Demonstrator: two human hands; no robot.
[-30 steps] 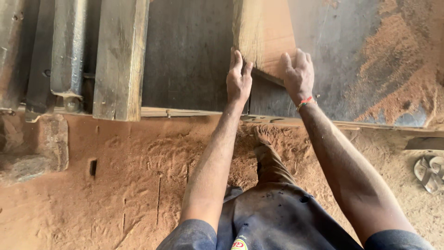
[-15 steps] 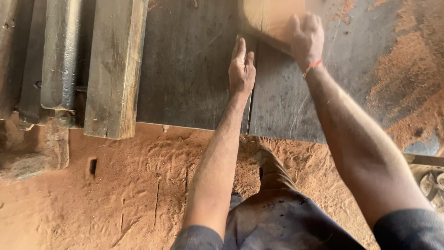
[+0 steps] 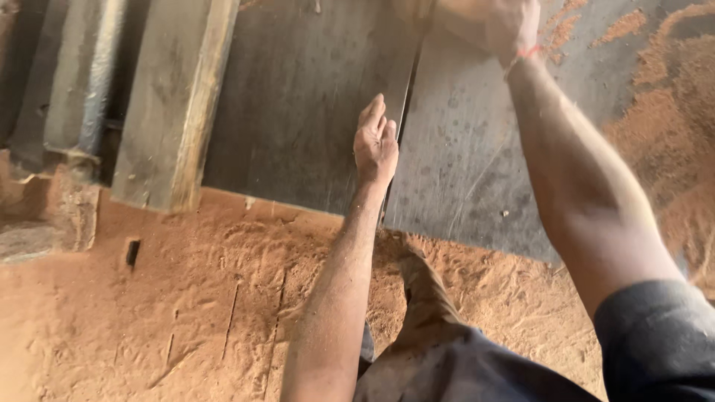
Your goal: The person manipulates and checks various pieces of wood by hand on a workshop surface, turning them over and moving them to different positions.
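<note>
On the grey metal table [image 3: 298, 112] in front of me, my left hand [image 3: 375, 141] lies flat with the fingers straight and close together, holding nothing, its edge just beside the dark slot [image 3: 398, 126] that runs down the middle of the surface. Farther up, at the top edge of the view, my right hand [image 3: 500, 26] rests on the near end of a pale wooden board [image 3: 447, 11], palm down over it; the frame cuts off the fingertips, so I cannot tell whether they curl around the wood or only press on it. A thin red band [image 3: 525, 53] sits at that wrist. The board lies on the table above the slot, mostly out of view. To the left of the table a thick weathered timber [image 3: 175, 104] stands along its side, and beyond it a grey metal rail [image 3: 82, 74]. Reddish sawdust [image 3: 186, 298] covers the ground below the table's near edge and lies heaped over the table's right part. My dusty shoe [image 3: 424, 290] shows between my forearms.
</note>
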